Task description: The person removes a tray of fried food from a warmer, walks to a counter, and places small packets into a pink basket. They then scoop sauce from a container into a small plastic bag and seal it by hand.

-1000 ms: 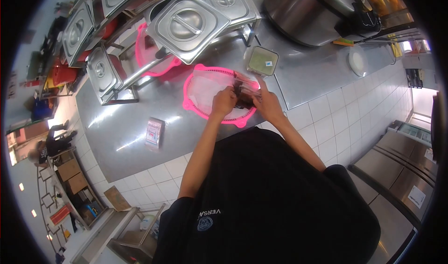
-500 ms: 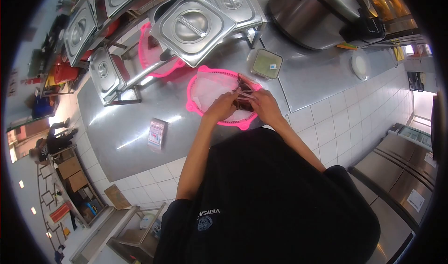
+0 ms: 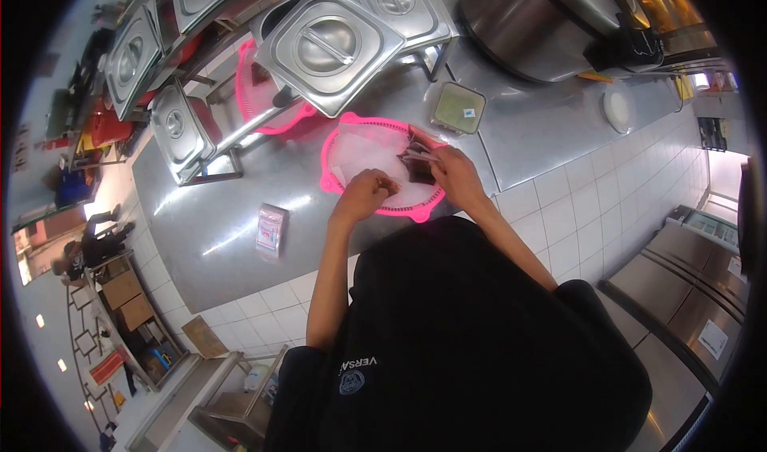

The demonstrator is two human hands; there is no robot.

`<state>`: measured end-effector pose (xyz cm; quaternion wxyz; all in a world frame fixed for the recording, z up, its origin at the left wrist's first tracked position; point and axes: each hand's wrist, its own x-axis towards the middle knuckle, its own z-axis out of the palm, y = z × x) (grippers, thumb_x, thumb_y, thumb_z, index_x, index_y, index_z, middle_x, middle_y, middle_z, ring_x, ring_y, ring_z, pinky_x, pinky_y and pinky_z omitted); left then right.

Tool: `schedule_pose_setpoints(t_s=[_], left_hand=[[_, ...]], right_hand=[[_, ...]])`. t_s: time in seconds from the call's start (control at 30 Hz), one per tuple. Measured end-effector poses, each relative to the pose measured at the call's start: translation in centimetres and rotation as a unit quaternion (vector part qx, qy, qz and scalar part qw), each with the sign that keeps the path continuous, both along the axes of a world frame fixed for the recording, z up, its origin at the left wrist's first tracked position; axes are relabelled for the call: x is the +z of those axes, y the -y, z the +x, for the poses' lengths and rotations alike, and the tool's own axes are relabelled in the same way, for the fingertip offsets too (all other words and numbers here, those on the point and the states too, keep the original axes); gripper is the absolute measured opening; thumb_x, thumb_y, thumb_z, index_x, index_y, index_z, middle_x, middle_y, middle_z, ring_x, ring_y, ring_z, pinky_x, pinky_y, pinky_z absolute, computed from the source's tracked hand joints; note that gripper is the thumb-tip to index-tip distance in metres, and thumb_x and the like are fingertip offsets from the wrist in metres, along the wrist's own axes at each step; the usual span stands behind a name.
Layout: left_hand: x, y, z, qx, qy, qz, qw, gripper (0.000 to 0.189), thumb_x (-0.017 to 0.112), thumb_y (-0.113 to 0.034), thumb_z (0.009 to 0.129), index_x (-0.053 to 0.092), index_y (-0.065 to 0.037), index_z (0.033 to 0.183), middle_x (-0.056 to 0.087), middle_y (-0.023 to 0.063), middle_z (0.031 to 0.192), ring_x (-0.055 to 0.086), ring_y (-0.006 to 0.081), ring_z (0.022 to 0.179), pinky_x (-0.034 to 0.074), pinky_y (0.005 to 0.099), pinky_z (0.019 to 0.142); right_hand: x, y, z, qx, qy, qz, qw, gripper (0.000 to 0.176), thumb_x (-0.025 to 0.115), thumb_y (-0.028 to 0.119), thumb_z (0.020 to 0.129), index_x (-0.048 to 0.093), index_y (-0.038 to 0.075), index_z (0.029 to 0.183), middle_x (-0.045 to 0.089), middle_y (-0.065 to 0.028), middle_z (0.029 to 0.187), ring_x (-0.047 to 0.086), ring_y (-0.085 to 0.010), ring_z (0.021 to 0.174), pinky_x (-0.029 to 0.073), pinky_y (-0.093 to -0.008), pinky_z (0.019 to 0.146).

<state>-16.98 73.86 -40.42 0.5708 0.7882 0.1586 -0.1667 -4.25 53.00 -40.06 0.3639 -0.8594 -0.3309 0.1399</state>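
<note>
A round pink basket (image 3: 326, 163) with a slotted rim stands on the steel counter, holding white translucent plastic (image 3: 361, 152). My right hand (image 3: 458, 174) is over its right side, fingers closed on a clear plastic bag (image 3: 419, 161) with dark reddish-brown contents. Above the near left part of the basket is my left hand (image 3: 367, 193), apart from that bag. Its fingers are curled together, and whatever may be in them is too small to make out.
A small printed packet (image 3: 271, 231) lies on the counter (image 3: 216, 212) to the left. Behind the basket are a green-topped container (image 3: 459, 108), lidded steel pans (image 3: 329, 46), a second pink basket (image 3: 248, 93) and a large cooker (image 3: 527, 29). A white round object (image 3: 616, 112) sits at right.
My left hand has come away from the plastic bag, moving left and toward me. My right hand still grips the bag, and the bag has shifted slightly.
</note>
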Motion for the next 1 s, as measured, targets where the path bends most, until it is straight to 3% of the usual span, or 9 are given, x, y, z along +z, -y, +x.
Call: schedule_pose_setpoints(t_s=[0.17,0.27,0.37,0.43,0.53,0.63,0.73,0.83,1.0], left_hand=[[-1.1,0.3,-1.1,0.049,0.057,0.045,0.996,0.008,0.06,-0.003,0.082,0.063,0.002,0.087,0.066,0.009,0.081,0.063,0.0177,0.074,0.051,0.0297,0.071],[-2.0,1.4,-0.7,0.038,0.072,-0.006,0.997,0.009,0.062,-0.003,0.083,0.064,-0.001,0.091,0.061,0.0053,0.083,0.056,0.0121,0.074,0.047,0.0275,0.068],[-1.6,2.5,-0.2,0.02,0.023,-0.06,0.998,0.005,0.065,-0.004,0.083,0.065,-0.001,0.087,0.061,0.0062,0.087,0.056,0.0132,0.076,0.048,0.0282,0.071],[-1.6,2.7,-0.4,0.007,0.08,-0.033,0.996,0.005,0.066,-0.004,0.082,0.067,-0.002,0.086,0.06,0.0065,0.085,0.057,0.0149,0.074,0.048,0.0286,0.071],[-0.9,2.6,-0.9,-0.006,0.126,-0.027,0.992,0.005,0.068,-0.004,0.083,0.07,-0.003,0.088,0.06,0.0066,0.088,0.058,0.0155,0.076,0.049,0.029,0.074],[-0.9,2.2,-1.1,-0.01,0.112,-0.032,0.993,0.007,0.068,-0.005,0.086,0.071,-0.004,0.092,0.061,0.0063,0.094,0.06,0.0158,0.08,0.05,0.0296,0.076],[-1.5,2.3,-1.0,0.041,0.081,-0.073,0.993,0.007,0.068,-0.006,0.088,0.072,-0.004,0.094,0.06,0.008,0.103,0.062,0.017,0.086,0.051,0.0304,0.078],[-2.1,2.7,-0.3,0.081,0.145,-0.043,0.985,0.01,0.068,-0.006,0.088,0.072,-0.005,0.098,0.057,0.0093,0.116,0.061,0.018,0.093,0.052,0.0298,0.078],[-4.0,3.3,1.1,0.077,0.188,0.015,0.979,0.012,0.066,-0.005,0.089,0.071,-0.004,0.1,0.054,0.0117,0.128,0.063,0.0219,0.101,0.053,0.0325,0.081]], right_hand=[[-0.2,-0.8,0.5,-0.061,-0.022,0.017,0.998,0.019,0.063,0.011,0.088,0.061,-0.001,0.102,0.064,-0.0214,0.093,0.063,-0.0402,0.086,0.05,-0.0456,0.074],[1.2,-0.8,0.6,-0.052,-0.083,0.041,0.994,0.021,0.063,0.012,0.089,0.062,-0.002,0.104,0.065,-0.0221,0.093,0.065,-0.038,0.083,0.05,-0.0419,0.073],[2.4,-0.7,0.5,0.016,-0.148,0.017,0.989,0.022,0.063,0.015,0.089,0.062,-0.002,0.104,0.066,-0.0226,0.098,0.064,-0.0398,0.086,0.051,-0.0417,0.074],[3.1,-0.7,0.2,0.069,-0.172,-0.006,0.983,0.022,0.064,0.015,0.089,0.062,-0.002,0.103,0.066,-0.0226,0.097,0.064,-0.0388,0.084,0.05,-0.0413,0.073],[2.4,-1.1,0.2,0.003,-0.324,-0.037,0.945,0.022,0.064,0.016,0.088,0.062,-0.001,0.102,0.065,-0.0205,0.093,0.064,-0.0364,0.085,0.05,-0.0426,0.076],[-1.6,-0.5,0.2,0.038,-0.055,-0.079,0.995,0.019,0.063,0.015,0.088,0.063,0.001,0.101,0.064,-0.0178,0.099,0.063,-0.0336,0.092,0.05,-0.0436,0.08],[-1.3,-0.8,-0.5,0.012,0.039,-0.02,0.999,0.018,0.06,0.012,0.088,0.065,0.003,0.103,0.06,-0.016,0.109,0.06,-0.0334,0.1,0.05,-0.0451,0.085],[-2.1,-1.1,0.3,-0.004,0.047,0.016,0.999,0.021,0.06,0.011,0.088,0.067,0.004,0.107,0.058,-0.0153,0.117,0.058,-0.0347,0.105,0.049,-0.045,0.087],[-0.5,-1.5,1.4,0.004,-0.022,-0.069,0.997,0.025,0.06,0.01,0.088,0.068,0.007,0.111,0.059,-0.0143,0.115,0.059,-0.0349,0.104,0.05,-0.0436,0.088]])
